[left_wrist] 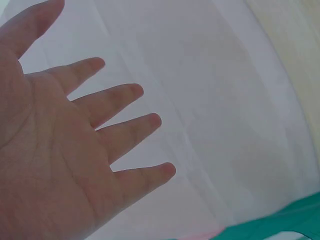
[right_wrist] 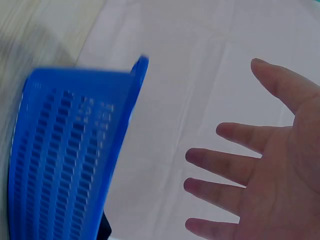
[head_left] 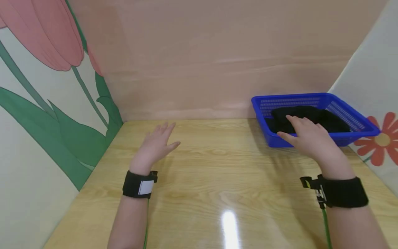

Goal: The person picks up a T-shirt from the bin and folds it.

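Note:
My left hand (head_left: 155,145) hovers over the left part of the wooden table, fingers and thumb spread and holding nothing. In the left wrist view its bare palm (left_wrist: 50,150) faces the camera. My right hand (head_left: 311,136) is raised near the front rim of a blue plastic basket (head_left: 280,140), its fingers straight and overlapping the basket in the head view. Inside the basket lies bunched black cloth (head_left: 298,112). The right wrist view has the slotted basket side (right_wrist: 65,150) apart from the spread fingers of the right hand (right_wrist: 275,165).
The wooden table (head_left: 211,166) meets a plain pinkish backdrop (head_left: 217,62) at the back. A panel with painted tulips (head_left: 53,69) stands at left, and one with a red flower (head_left: 382,140) at right, close to the basket. Both wrists wear black straps (head_left: 345,193) with green cables.

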Tool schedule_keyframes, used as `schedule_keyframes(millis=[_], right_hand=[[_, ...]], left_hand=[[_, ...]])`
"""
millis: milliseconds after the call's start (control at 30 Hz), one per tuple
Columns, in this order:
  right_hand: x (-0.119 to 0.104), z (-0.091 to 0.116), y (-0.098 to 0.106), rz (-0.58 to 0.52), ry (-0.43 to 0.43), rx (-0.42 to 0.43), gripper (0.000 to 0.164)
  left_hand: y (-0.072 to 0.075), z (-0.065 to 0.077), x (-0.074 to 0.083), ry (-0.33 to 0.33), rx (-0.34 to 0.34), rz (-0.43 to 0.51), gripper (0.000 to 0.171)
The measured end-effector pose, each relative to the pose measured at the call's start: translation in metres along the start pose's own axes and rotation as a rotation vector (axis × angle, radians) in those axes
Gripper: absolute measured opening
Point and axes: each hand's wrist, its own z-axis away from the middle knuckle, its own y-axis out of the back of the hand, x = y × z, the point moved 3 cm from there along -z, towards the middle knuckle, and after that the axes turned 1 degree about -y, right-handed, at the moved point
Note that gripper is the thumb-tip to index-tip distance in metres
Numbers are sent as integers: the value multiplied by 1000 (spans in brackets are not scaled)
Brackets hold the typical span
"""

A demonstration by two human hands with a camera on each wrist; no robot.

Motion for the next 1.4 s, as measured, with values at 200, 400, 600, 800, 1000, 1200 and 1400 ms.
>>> schedule_keyframes(millis=[200, 400, 600, 800, 1000, 1200, 1400], right_hand=[[23, -17, 8, 66, -6, 50, 101], [61, -41, 17, 124, -30, -15, 105], [99, -62, 25, 120, -55, -112, 107], [136, -78, 20, 141, -34, -131, 94], [155, -91, 16, 147, -19, -130, 85], [162, -104, 15, 146, -6, -130, 70], [165, -114, 14, 122, 14, -149, 56]], left_hand=[[-2, -6, 10, -15, -7, 20, 75], [-10, -7, 14, -14, -29, 58, 74], [-15, -10, 16, -30, -34, 57, 73], [-21, -25, 32, -132, -14, -39, 71], [-25, -48, 63, -219, -29, -117, 69], [-37, -65, 95, -287, -100, -196, 70], [-50, -70, 113, -330, -145, -183, 70]])
